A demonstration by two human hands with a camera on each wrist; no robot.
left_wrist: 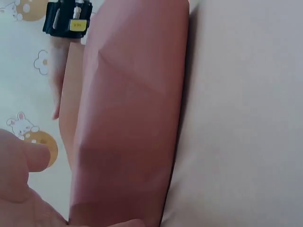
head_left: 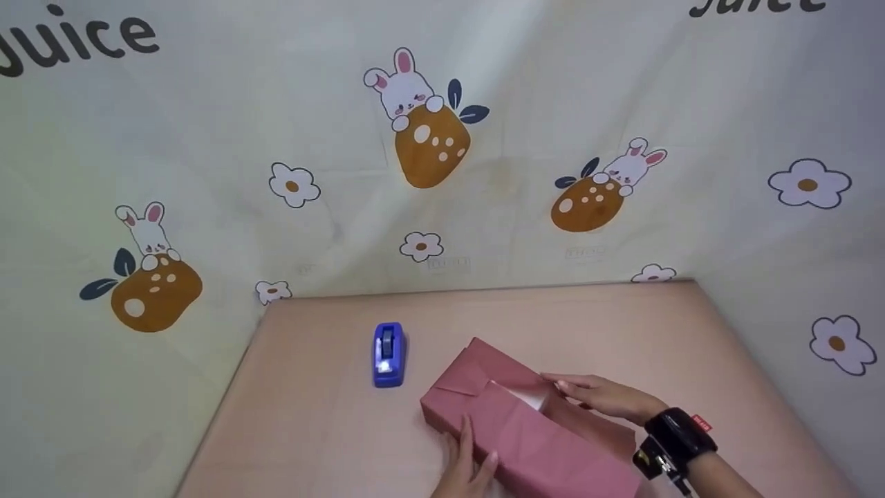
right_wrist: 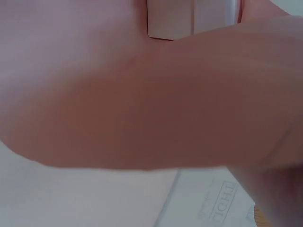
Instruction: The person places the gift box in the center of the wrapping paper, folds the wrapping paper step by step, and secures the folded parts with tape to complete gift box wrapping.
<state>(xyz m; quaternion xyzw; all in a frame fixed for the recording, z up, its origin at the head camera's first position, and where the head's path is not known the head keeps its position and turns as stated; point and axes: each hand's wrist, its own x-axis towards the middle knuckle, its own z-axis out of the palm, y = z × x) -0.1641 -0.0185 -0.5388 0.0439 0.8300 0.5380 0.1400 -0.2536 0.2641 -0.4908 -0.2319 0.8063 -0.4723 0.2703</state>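
A rectangular box wrapped in dusty-pink paper (head_left: 532, 443) is lying at five o'clock in the head view, slanting across a peach-coloured flat tabletop (head_left: 304, 415). Its wrapping is gaping on top, with a white patch (head_left: 531, 399) showing through the gap and a loose pink paper flap (head_left: 594, 427) standing on the right-hand side.

The left hand (head_left: 467, 467) is resting at the box's eight o'clock, its fingers lying fairly straight along the side. The right hand (head_left: 612, 398) is touching the flap at the box's two o'clock, fingers reaching toward nine o'clock; I cannot tell whether it is pinching the paper. A black wrist strap with a small mounted device (head_left: 677, 439) is circling the right wrist.

At ten o'clock from the box, well apart from both hands, a glossy blue plastic tape dispenser (head_left: 388, 356) is standing on the tabletop. Beyond, at twelve o'clock, a pale backdrop sheet (head_left: 332, 104) is hanging, showing white rabbits on orange fruit, white flowers and dark "Juice" lettering.
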